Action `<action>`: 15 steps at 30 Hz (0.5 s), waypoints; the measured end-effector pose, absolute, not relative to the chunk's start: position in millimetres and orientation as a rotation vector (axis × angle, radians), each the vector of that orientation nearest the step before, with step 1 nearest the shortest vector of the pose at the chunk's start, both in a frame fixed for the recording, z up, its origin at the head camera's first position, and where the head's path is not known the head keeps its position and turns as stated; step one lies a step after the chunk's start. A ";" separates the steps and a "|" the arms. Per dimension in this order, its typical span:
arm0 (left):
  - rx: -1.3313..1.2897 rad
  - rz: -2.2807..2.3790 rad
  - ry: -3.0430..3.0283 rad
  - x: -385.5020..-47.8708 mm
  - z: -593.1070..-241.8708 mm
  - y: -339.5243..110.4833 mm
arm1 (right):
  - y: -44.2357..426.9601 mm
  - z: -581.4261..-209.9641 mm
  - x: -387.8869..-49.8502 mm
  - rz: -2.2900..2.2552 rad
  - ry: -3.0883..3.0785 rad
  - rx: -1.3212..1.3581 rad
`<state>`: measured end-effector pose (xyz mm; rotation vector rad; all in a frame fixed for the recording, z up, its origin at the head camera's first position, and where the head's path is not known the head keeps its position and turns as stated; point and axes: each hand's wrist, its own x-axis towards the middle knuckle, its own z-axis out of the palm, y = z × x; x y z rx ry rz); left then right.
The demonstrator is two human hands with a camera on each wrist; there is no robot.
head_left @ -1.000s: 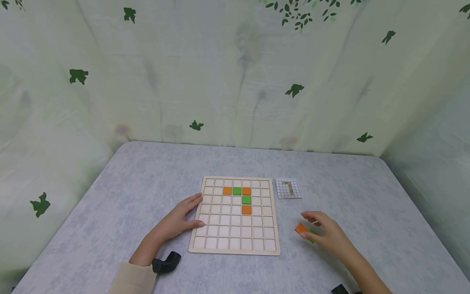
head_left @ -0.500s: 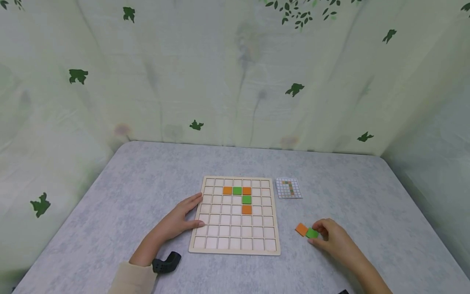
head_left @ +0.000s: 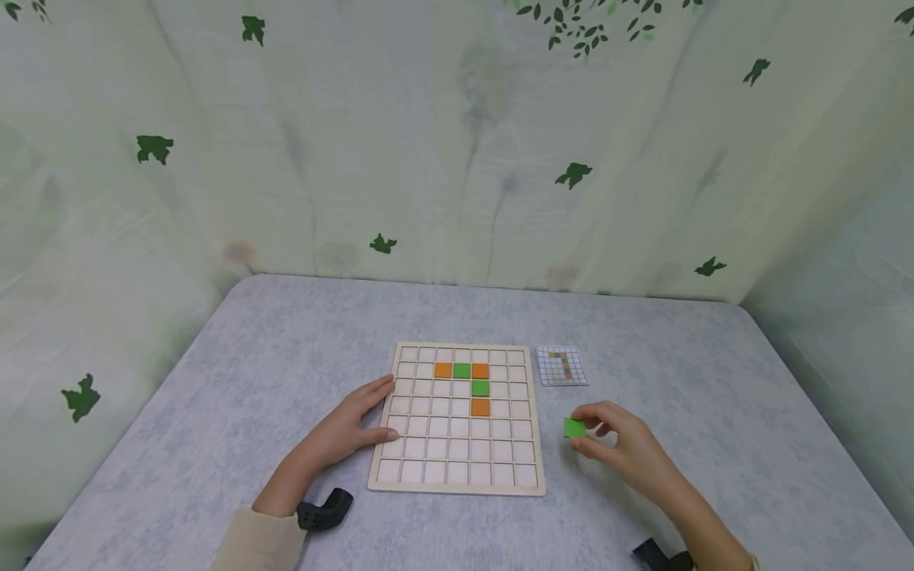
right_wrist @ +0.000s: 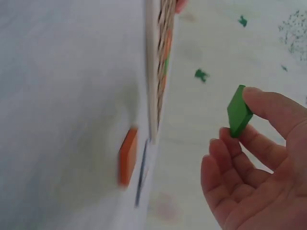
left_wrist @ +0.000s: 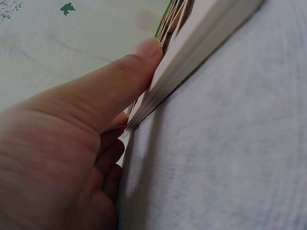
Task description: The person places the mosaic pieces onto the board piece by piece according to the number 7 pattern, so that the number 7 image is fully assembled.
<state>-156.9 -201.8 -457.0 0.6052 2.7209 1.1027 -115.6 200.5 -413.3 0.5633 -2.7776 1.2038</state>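
Observation:
A wooden grid board (head_left: 432,428) lies on the table with orange and green square tiles in some of its cells. My left hand (head_left: 357,420) rests at the board's left edge, fingers extended along it. In the left wrist view its thumb (left_wrist: 129,69) touches the edge of the board. My right hand (head_left: 631,452) pinches a green square tile (head_left: 574,428) between thumb and fingers, right of the board. The right wrist view shows this green tile (right_wrist: 239,112) held off the table. An orange tile (right_wrist: 128,157) lies on the table there; the head view hides it.
A small card (head_left: 562,366) printed with a coloured grid pattern lies at the board's upper right. Behind the grey table (head_left: 321,317) hangs a pale curtain (head_left: 428,159) with leaf prints. A black wrist device (head_left: 324,510) sits on the left wrist.
My right hand moved from the orange tile to the green tile, took hold of it, lifted it and brought it left toward the board. The left hand stayed at the board's edge.

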 end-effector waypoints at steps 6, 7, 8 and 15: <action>0.600 1.101 2.721 -156.9 -457.7 -201.4 | 164.6 -410.9 -129.0 1.386 -2.673 0.711; 0.601 1.101 2.722 -157.0 -457.6 -201.2 | 158.5 -412.7 -131.4 1.400 -2.670 0.726; 0.600 1.102 2.721 -157.0 -457.6 -201.1 | 152.6 -414.5 -133.5 1.414 -2.663 0.749; 0.597 1.107 2.722 -157.6 -458.2 -201.1 | 119.2 -438.2 -145.6 1.529 -2.652 0.831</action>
